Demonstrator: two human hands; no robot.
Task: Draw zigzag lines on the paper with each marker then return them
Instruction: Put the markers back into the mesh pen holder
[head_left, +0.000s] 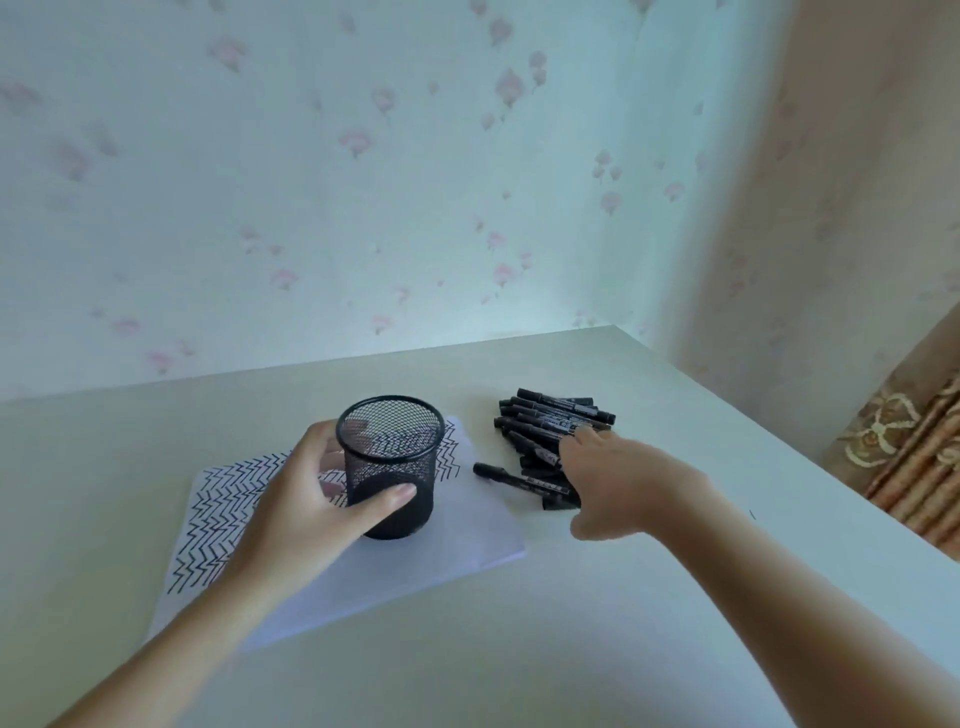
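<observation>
Return step: my left hand (306, 499) grips the empty mesh pen holder (390, 462); my right hand (618, 483), fingers spread, rests on the marker pile (550, 421) at 3 o'clock. Next: grasp markers.

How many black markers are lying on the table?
About 10 slim black markers can be told apart: one lies alone beside the white paper, the rest form a pile under the right hand. Overlap and the hand may hide more.

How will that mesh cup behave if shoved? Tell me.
The mesh cup looks empty and thin-walled, so probably light. Tall for its base, it may tip if pushed high. The left hand grips it, and the paper underneath might slide.
</observation>
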